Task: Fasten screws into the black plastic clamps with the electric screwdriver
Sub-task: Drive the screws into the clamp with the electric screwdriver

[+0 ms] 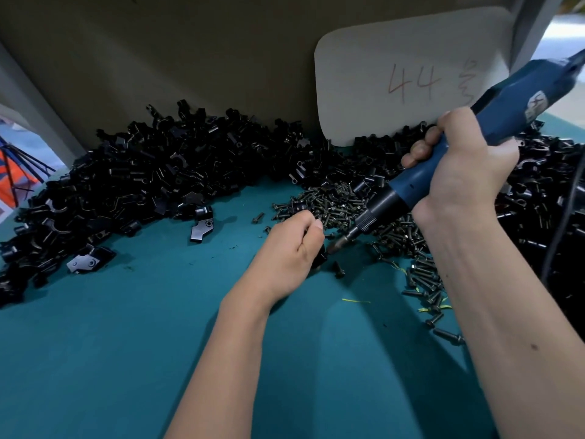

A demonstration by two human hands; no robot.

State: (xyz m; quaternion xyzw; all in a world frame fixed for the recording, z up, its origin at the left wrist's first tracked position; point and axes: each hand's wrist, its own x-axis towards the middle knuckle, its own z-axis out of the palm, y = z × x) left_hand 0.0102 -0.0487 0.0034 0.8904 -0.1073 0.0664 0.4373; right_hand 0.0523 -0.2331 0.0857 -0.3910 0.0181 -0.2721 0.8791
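My left hand (289,248) is curled around a black plastic clamp (320,259), of which only a small edge shows below the thumb. My right hand (465,171) grips the blue electric screwdriver (449,160), held slanting down to the left. Its metal bit (340,243) meets the clamp at my left thumb. A pile of dark screws (342,204) lies just behind and to the right of both hands. A large heap of black clamps (152,172) covers the table's back left.
The teal table surface (158,327) stretches out in front. More black parts (554,198) are heaped at the right, with the tool's cord across them. A grey card marked "44" (408,77) leans on the cardboard back wall. Two loose clamps (201,228) lie near the left heap.
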